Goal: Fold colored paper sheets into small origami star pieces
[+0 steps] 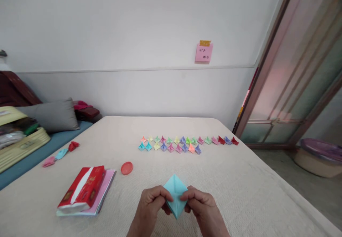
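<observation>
A light blue sheet of origami paper, folded into a diamond with creases down and across its middle, is held just above the table at the front. My left hand pinches its left corner between thumb and fingers. On the opposite corner, my right hand grips the paper the same way. Beyond them, small folded paper boats in many colours stand in two rows across the table.
A red tissue pack rests on a stack of coloured paper at the left. Near it lies a round red lid. Farther left are several folded paper pieces. The pale cloth-covered table reaches the wall.
</observation>
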Tool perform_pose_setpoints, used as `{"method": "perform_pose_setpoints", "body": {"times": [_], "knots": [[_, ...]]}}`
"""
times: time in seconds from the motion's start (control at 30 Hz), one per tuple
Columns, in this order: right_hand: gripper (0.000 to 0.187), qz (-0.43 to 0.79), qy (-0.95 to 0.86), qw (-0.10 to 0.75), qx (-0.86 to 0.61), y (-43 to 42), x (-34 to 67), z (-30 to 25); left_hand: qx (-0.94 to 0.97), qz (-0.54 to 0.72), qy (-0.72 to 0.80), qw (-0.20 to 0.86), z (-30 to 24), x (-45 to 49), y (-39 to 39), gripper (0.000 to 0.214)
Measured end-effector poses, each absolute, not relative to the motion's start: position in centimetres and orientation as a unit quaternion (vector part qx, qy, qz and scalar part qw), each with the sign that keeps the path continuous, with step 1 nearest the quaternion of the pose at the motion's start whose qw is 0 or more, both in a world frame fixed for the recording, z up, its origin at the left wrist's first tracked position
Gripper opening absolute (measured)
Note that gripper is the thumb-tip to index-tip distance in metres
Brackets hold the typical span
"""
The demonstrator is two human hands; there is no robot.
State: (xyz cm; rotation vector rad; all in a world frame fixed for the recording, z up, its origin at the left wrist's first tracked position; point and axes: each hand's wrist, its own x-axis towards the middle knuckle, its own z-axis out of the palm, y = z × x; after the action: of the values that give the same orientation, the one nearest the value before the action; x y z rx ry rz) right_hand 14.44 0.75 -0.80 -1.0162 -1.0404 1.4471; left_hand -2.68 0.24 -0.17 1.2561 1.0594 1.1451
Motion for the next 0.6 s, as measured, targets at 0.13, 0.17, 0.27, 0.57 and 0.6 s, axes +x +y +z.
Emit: {"method": "perform_pose_setpoints", "body": {"times": [0.13,0.17,0.27,0.57,0.6], "knots": [[0.018,0.596,-0.443,0.519,-0.424,0.7,14.4,-0.6,0.554,0.468,0.45,0.52,0.3,-2.7,0.2,0.024],[0.018,0.59,-0.446,0.521,-0.426,0.6,14.4,-0.5,0.559,0.467,0.45,0.516,0.4,-2.7,0.2,0.024],[0.019,0.574,-0.461,0.521,-0.431,0.6,14.4,-0.3,0.569,0.466,0.45,0.507,0.5,-2.7,0.2,0.024],[0.021,0.534,-0.489,0.523,-0.451,0.9,14.2,-1.2,0.543,0.488,0.471,0.495,-1.4,-1.4,0.5,0.008],[0.023,0.531,-0.477,0.532,-0.455,0.9,14.1,-1.3,0.537,0.497,0.472,0.492,-1.7,-1.3,0.6,0.008]]}}
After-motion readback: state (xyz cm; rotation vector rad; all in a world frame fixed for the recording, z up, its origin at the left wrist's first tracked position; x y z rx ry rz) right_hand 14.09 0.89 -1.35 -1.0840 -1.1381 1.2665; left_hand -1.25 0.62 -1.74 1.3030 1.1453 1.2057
